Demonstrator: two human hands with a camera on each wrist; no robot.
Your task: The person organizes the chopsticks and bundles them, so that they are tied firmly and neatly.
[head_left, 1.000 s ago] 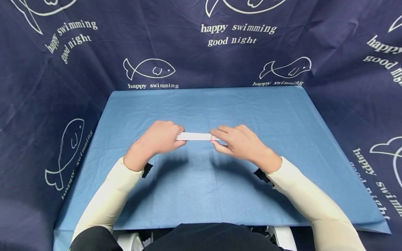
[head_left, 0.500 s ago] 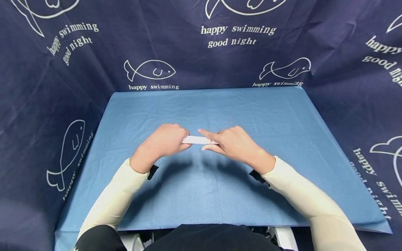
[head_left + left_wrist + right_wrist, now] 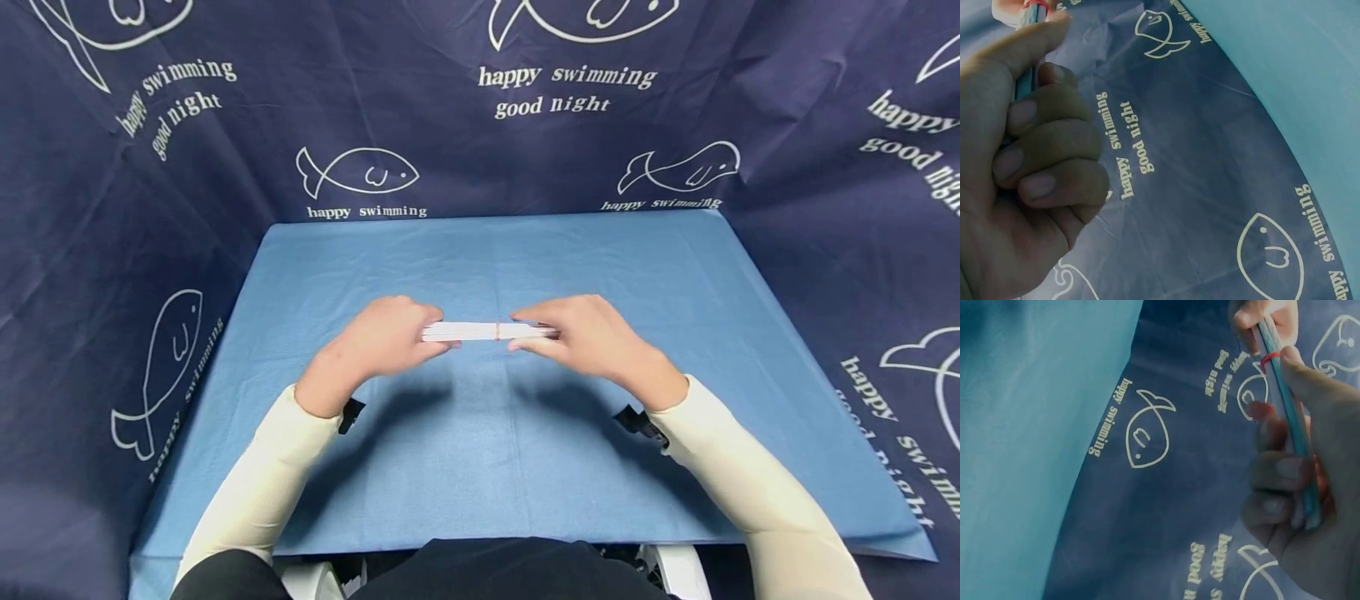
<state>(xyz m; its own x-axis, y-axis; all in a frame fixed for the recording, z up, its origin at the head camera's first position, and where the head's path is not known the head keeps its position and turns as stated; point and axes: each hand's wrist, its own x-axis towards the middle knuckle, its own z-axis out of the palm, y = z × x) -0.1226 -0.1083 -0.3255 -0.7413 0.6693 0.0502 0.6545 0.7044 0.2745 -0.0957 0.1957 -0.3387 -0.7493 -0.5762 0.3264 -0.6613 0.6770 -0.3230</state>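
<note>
A slim bundle of long white sticks [image 3: 468, 332] is held level above the table between both hands. A thin red rubber band [image 3: 497, 332] goes around it, slightly right of its middle. My left hand [image 3: 390, 336] grips the left end; in the left wrist view its fingers [image 3: 1054, 147] curl round the bundle, with the thumb lying along it. My right hand [image 3: 592, 337] holds the right end between thumb and fingers, just right of the band. In the right wrist view the fingers [image 3: 1282, 475] bend about the bundle's lower part, and the thumb points toward the band [image 3: 1269, 359].
A blue cloth [image 3: 495, 467] covers the table below the hands. Dark blue curtains [image 3: 517, 167] with white fish prints and lettering stand around the back and sides. White chair arms [image 3: 678, 571] show at the near edge.
The right hand first slid left over the band, then drew back right, leaving the band in plain sight. The left hand shifted slightly right and back, still gripping its end.
</note>
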